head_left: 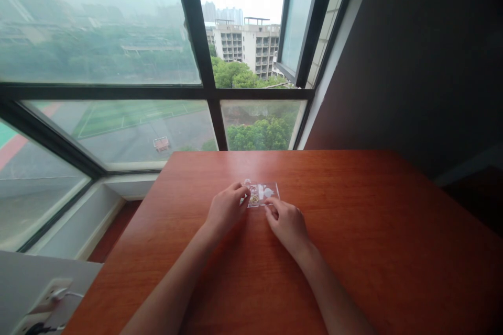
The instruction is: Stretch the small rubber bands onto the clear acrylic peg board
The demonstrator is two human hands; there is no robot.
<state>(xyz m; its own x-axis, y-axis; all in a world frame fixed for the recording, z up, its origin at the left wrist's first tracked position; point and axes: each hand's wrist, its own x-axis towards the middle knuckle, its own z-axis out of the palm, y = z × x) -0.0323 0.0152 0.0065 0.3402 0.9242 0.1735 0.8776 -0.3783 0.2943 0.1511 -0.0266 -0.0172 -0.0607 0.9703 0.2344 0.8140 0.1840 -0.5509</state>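
Observation:
A small clear plastic box lies opened out on the wooden table, between my hands. Its left half holds several small shiny silver and gold-coloured pieces, too small to name. A whitish patch shows in the flat right half. My left hand is at the box's left side, thumb and fingers pinched together over its edge; whatever is between the fingertips is hidden. With bent fingers, my right hand touches the near edge of the right half, the index finger reaching onto it.
The reddish-brown wooden table extends to both sides and up to the window. Dark window frames stand beyond its far edge, with one pane swung outward. At the lower left, a white plug sits in a wall socket.

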